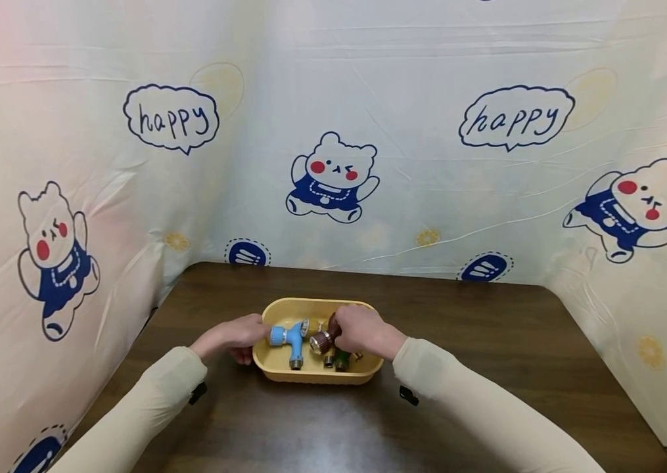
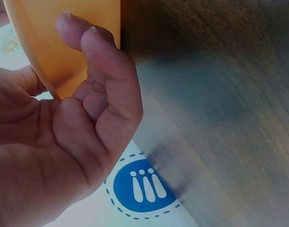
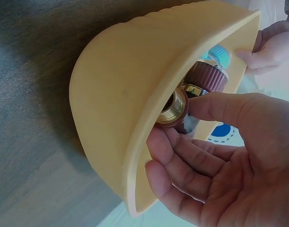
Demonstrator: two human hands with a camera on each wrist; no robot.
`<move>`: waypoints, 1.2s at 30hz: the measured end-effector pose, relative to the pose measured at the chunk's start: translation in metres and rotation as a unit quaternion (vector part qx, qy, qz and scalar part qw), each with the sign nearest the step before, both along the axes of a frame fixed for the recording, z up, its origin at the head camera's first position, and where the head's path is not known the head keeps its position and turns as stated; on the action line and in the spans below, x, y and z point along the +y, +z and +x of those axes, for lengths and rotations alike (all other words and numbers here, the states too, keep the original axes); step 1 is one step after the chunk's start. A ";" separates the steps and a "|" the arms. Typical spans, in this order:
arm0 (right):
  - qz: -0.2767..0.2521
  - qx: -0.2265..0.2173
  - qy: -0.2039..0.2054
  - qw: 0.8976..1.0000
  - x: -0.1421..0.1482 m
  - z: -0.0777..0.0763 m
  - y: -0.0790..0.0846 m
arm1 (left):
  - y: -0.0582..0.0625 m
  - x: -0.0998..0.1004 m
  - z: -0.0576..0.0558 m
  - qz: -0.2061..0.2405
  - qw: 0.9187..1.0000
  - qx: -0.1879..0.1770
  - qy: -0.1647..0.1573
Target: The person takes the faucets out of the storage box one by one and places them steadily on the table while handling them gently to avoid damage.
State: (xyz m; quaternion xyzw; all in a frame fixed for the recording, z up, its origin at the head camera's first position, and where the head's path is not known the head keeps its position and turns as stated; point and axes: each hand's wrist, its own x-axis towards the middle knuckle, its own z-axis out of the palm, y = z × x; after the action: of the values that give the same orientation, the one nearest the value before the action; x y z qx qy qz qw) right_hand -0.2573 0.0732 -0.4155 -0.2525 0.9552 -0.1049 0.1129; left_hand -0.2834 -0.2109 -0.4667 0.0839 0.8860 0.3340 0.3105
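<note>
A yellow plastic basin (image 1: pixel 321 378) stands on the table. My left hand (image 1: pixel 243 334) holds its left rim, the thumb over the edge and the other fingers bent along the outside wall. With thumb and fingertips, my right hand (image 1: pixel 363 328) pinches a brown angle valve (image 1: pixel 321 342) over the basin's right half. The right wrist view shows the valve's brass threaded end (image 3: pixel 173 111) and ribbed brown knob (image 3: pixel 206 76). A blue angle valve (image 1: pixel 296 338) lies in the basin's left part. Partly hidden below my right hand are a green fitting (image 1: pixel 342 360) and other metal-ended pieces.
The dark wooden table (image 1: pixel 469 341) extends around the basin on all sides. A pale printed curtain (image 1: pixel 416 197) hangs behind the table and along both sides.
</note>
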 end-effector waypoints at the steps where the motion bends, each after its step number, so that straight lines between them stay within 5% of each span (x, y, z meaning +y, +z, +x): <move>1: -0.001 0.000 0.001 1.000 0.000 0.000 0.000 | 0.001 0.000 0.001 0.000 1.000 0.000 0.001; 6: -0.004 -0.003 -0.002 1.000 0.001 0.000 0.002 | 0.024 0.010 0.018 -0.012 0.999 0.004 0.032; 10: -0.010 -0.012 -0.007 1.000 0.003 0.001 0.004 | 0.030 0.014 0.024 -0.021 0.999 0.014 0.037; 36: 0.000 0.000 -0.029 1.000 0.015 0.001 0.014 | 0.026 0.015 0.028 -0.013 0.998 0.040 0.045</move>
State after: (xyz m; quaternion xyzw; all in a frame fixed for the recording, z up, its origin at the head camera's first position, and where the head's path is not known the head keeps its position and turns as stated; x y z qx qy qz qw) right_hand -0.2561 0.0883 -0.4013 -0.2245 0.9623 -0.1079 0.1096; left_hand -0.2550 -0.1962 -0.4412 0.0531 0.9050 0.3324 0.2602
